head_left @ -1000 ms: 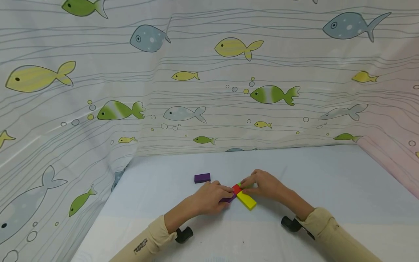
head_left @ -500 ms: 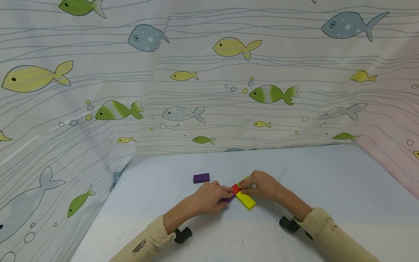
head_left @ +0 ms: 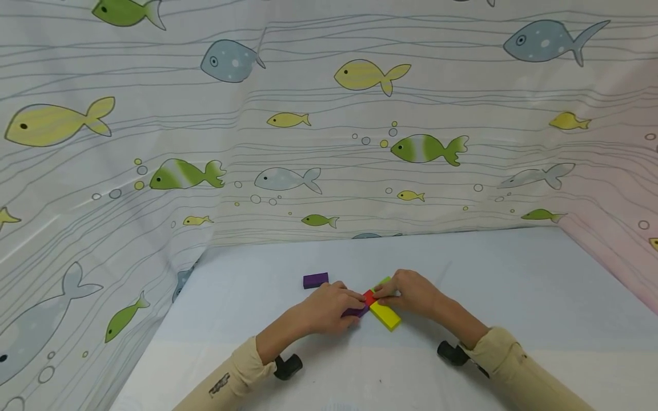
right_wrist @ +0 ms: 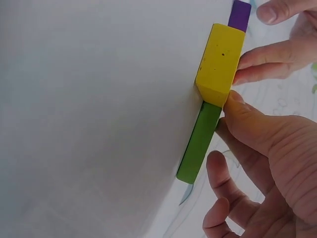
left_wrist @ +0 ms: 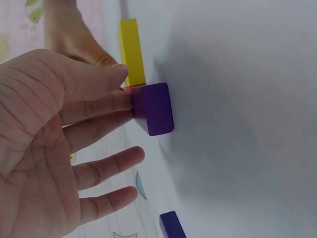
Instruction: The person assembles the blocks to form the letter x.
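In the head view, several wooden blocks meet around a small red block [head_left: 369, 297] on the table. My left hand [head_left: 329, 308] pinches a purple block [left_wrist: 159, 109] lying left of the red one; thumb and first fingers are on it, the other fingers spread away. My right hand [head_left: 413, 294] holds the near end of a green block [right_wrist: 199, 144] between thumb and index finger, beside the red block. A yellow block [head_left: 385, 315] points toward me from the red one. Fingers partly cover the red, purple and green blocks.
A second purple block [head_left: 315, 280] lies apart, beyond my left hand. Behind the white table [head_left: 504, 285] hangs a fish-patterned curtain [head_left: 308, 142], which also runs along the left and right sides.
My right fingers have slid slightly along the green block toward the red one, so more of the green block's far end shows. The left hand stays on the purple block.
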`<state>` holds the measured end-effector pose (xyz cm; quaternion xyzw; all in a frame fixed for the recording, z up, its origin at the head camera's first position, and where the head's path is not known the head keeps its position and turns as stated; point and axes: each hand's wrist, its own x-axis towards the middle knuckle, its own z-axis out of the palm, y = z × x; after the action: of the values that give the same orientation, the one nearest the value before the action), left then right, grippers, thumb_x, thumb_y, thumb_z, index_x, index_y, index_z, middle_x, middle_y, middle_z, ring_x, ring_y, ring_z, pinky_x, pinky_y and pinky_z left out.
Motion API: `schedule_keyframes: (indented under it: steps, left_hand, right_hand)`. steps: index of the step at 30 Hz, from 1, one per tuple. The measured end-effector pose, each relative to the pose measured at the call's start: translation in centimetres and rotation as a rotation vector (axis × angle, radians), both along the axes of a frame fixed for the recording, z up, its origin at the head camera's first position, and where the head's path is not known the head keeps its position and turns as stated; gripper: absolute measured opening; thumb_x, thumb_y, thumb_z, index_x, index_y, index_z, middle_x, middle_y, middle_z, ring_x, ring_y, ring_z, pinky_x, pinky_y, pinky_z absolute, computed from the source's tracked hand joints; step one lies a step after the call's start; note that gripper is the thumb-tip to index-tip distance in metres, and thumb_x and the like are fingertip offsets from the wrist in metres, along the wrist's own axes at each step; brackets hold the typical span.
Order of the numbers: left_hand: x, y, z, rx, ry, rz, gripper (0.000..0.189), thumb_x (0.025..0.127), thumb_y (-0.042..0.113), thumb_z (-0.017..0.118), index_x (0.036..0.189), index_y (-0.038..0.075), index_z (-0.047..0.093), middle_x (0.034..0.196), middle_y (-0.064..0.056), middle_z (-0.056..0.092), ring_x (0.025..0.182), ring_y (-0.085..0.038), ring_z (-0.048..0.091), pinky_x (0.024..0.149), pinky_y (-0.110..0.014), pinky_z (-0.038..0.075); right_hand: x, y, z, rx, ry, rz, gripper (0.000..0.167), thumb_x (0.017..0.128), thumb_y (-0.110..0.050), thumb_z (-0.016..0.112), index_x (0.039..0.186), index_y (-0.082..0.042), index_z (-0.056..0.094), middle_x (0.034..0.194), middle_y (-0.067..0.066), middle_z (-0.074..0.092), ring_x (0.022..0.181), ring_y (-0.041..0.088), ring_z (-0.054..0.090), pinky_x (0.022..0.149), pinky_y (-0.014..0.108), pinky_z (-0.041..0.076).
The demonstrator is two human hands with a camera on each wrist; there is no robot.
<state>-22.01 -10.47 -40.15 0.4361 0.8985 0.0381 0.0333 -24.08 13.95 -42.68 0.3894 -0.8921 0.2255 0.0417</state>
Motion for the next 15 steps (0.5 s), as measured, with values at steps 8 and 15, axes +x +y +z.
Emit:
schedule_keyframes:
  steps: [8,15]
  left_hand:
    - [-0.18,-0.43,0.09,0.036,-0.066,0.002,0.039,0.092,0.032,0.069,0.129,0.018,0.067,0.129,0.007,0.064,0.113,-0.017,0.056,0.092,-0.032,0.047]
    - [-0.5,-0.89,0.35,0.068,-0.133,0.005,0.041,0.093,0.032,0.068,0.133,0.02,0.063,0.131,0.008,0.062,0.112,-0.016,0.055,0.09,-0.032,0.047]
  right_hand:
    - [-0.07,-0.06,0.08,-0.008,0.009,0.009,0.02,0.085,-0.016,0.078,0.105,-0.012,0.079,0.101,-0.004,0.075,0.09,0.016,0.069,0.072,0.027,0.051]
    - [0.06,-0.07,0.03,-0.018,-0.006,0.005,0.022,0.085,-0.014,0.078,0.106,-0.011,0.078,0.102,-0.003,0.075,0.09,0.016,0.068,0.072,0.027,0.05]
